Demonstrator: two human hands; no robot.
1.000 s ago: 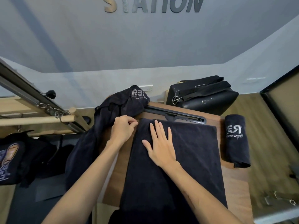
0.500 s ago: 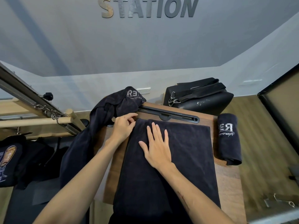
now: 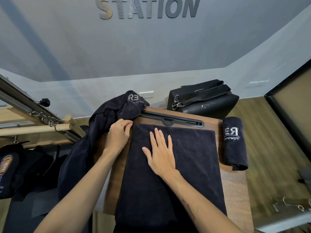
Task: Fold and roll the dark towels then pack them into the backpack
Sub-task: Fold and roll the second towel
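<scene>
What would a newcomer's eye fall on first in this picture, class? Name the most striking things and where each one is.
First, the two hands at the centre: the right hand lies flat on the dark towel spread over the wooden table, while the left hand pinches its far left corner. Next, the rolled towel at the table's right edge, and the big STATION lettering on the wall above.

Matt dark terry-cloth towel (image 3: 176, 165), smooth brown wood-grain table (image 3: 235, 185), slightly glossy black leather-like bag (image 3: 210, 106), metal clips (image 3: 175, 103)

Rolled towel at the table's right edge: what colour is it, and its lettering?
The rolled towel is very dark navy-black with white lettering, seen in the head view.
</scene>
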